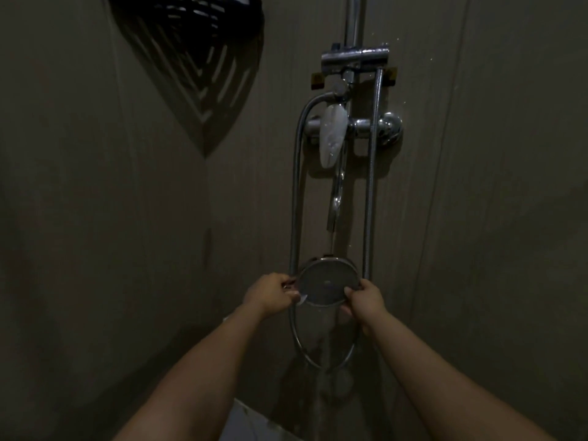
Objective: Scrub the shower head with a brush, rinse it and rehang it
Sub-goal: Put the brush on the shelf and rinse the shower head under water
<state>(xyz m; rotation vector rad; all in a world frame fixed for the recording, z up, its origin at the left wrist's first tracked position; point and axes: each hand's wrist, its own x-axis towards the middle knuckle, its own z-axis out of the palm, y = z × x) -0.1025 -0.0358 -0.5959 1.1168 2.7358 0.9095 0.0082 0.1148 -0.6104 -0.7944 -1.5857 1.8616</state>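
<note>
The round chrome shower head (326,283) faces me, low in front of the wall, under a thin stream of water (332,230) that falls from the tap spout (338,189). My left hand (270,294) grips its left rim and my right hand (364,299) grips its right rim. The metal hose (294,198) loops down below the head and back up on the right. No brush is in view.
The chrome mixer valve with a white lever handle (332,135) sits on the wall above. A vertical riser pipe and bracket (354,57) stand higher up. A dark slotted corner shelf (191,30) hangs at the upper left. The room is dim.
</note>
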